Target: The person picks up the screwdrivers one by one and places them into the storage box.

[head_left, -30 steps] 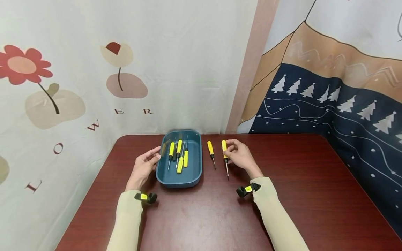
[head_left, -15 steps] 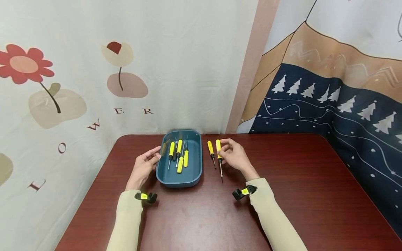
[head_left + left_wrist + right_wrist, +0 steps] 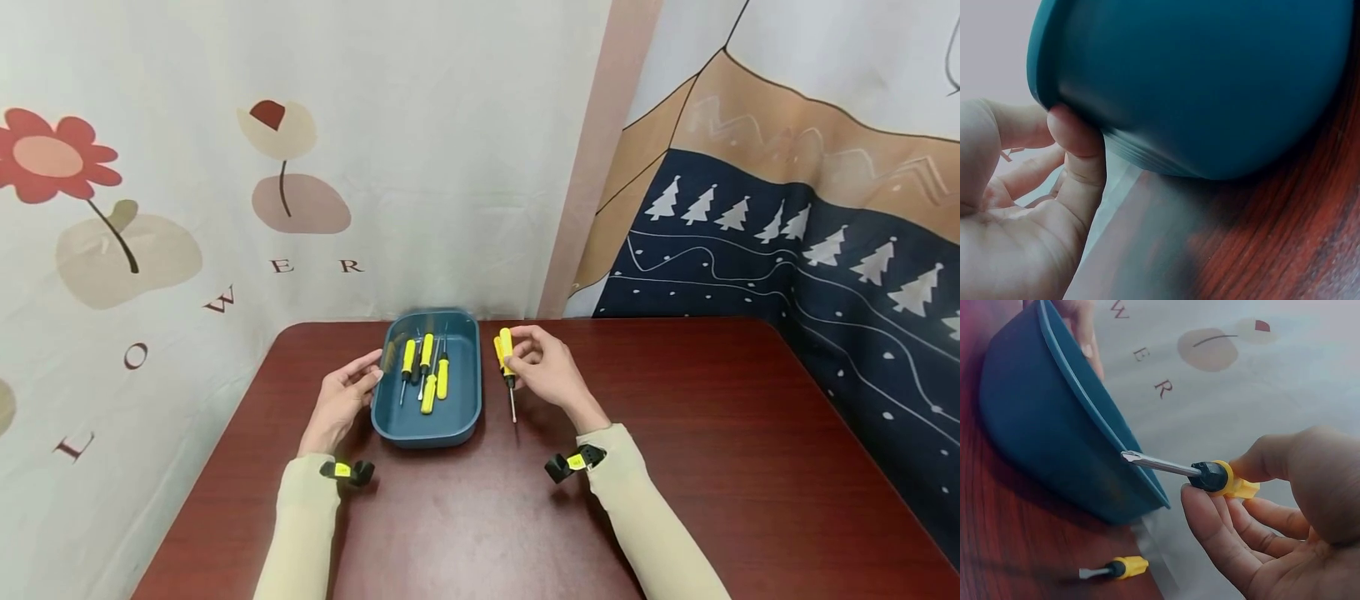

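A blue-grey plastic box (image 3: 426,437) stands on the table, with several yellow-handled screwdrivers (image 3: 442,379) lying in it. My left hand (image 3: 341,404) holds its left rim between thumb and fingertips; the left wrist view has the thumb (image 3: 1075,131) against the wall by the rim. To the right of the box, my right hand (image 3: 551,371) pinches a screwdriver (image 3: 507,346) by its yellow handle, above the table. In the right wrist view its metal shaft (image 3: 1163,465) points toward the box. Another yellow screwdriver (image 3: 1129,567) lies on the table below, mostly covered in the head view.
The dark red wooden table (image 3: 675,467) reaches back to a white curtain (image 3: 450,167) printed with flowers and letters. A navy and tan patterned cloth (image 3: 750,275) hangs along the right side. Each wrist carries a small black camera (image 3: 576,462).
My right hand has moved left with the screwdriver, from beside the one lying on the table to over it. The left hand and the box have stayed in place.
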Tool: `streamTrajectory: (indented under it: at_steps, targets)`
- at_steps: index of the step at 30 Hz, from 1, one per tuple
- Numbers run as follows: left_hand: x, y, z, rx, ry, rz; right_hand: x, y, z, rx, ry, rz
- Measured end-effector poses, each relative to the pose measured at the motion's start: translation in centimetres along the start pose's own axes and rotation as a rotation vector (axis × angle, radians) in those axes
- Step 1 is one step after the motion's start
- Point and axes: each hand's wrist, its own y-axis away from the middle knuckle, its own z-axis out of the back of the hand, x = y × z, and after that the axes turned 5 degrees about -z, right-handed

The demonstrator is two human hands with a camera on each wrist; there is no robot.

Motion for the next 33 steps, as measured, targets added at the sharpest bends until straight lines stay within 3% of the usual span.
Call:
streamTrajectory:
  at_steps: [12,24,33]
  targets:
    - [0.1,0.0,0.1,0.010,-0.009,-0.006,1.6,-0.5,-1.8,0.036,0.050,0.049]
    - [0.2,-0.3,0.2,0.002,0.022,-0.017,3.0,-2.2,-3.5,0.114,0.088,0.006]
    - [0.3,-0.2,0.2,0.006,0.030,-0.016,4.0,-3.6,-4.4,0.116,0.198,0.007]
